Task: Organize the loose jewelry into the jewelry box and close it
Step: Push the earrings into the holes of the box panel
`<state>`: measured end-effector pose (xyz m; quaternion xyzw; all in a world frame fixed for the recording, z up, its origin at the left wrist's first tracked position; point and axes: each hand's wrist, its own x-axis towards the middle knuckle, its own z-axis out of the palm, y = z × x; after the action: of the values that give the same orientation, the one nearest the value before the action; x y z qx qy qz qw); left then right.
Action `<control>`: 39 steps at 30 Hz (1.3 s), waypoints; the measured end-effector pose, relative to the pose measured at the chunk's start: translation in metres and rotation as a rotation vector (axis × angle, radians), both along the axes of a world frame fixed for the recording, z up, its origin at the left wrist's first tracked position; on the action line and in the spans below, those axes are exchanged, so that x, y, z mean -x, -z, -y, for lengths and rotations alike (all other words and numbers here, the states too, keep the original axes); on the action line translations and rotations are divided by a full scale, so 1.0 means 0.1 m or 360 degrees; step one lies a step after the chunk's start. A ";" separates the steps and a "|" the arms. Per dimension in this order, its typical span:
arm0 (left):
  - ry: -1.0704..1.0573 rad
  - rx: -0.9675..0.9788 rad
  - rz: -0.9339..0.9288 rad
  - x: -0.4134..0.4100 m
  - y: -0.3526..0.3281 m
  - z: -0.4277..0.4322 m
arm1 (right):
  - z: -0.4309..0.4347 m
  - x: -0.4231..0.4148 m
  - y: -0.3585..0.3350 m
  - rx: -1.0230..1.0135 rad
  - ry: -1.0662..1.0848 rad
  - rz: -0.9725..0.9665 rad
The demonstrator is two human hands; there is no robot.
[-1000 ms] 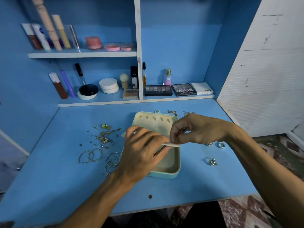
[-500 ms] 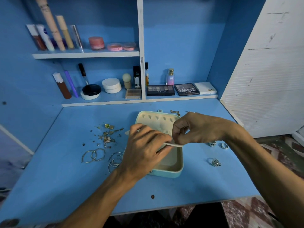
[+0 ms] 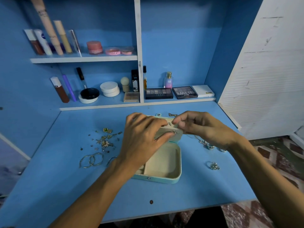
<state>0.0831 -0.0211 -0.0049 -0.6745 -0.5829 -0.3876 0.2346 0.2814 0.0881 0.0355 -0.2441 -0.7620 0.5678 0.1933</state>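
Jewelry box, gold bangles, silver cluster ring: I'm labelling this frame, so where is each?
Jewelry box (image 3: 164, 180): head view, teal front wall.
Gold bangles (image 3: 91, 160): head view, where the hoops overlap.
Silver cluster ring (image 3: 213, 166): head view, its ornate top.

Table (image 3: 65, 186): plain blue, with one dark spot (image 3: 151, 202) near the front edge.
Jewelry box (image 3: 158, 179): mint-green shell, cream lining.
Toward the left edge: gold-toned bangles (image 3: 91, 160), and gold and green small pieces (image 3: 105, 136) behind them.
Toward the right edge: silver ring cluster (image 3: 213, 166).
Past the right edge: scuffed white panel (image 3: 271, 79), and floor covering (image 3: 279, 155) in a maroon-and-cream diamond pattern.
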 end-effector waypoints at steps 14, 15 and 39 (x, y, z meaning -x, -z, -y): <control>-0.0090 0.0767 0.0096 0.40 0.01 -0.59 | -0.41 0.32 0.42 -0.0395 0.0865 0.0098; -0.0094 0.0843 0.0158 0.44 0.03 -0.62 | -0.45 0.34 0.45 -0.0457 0.0875 0.0178; 0.0003 0.0971 0.0386 0.64 0.09 -0.46 | -0.37 0.55 0.57 -0.1225 0.0864 0.0526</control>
<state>0.0192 0.0252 -0.0136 -0.6632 -0.6952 -0.2727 -0.0497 0.2268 0.1252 -0.0211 -0.4313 -0.8457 0.1283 0.2867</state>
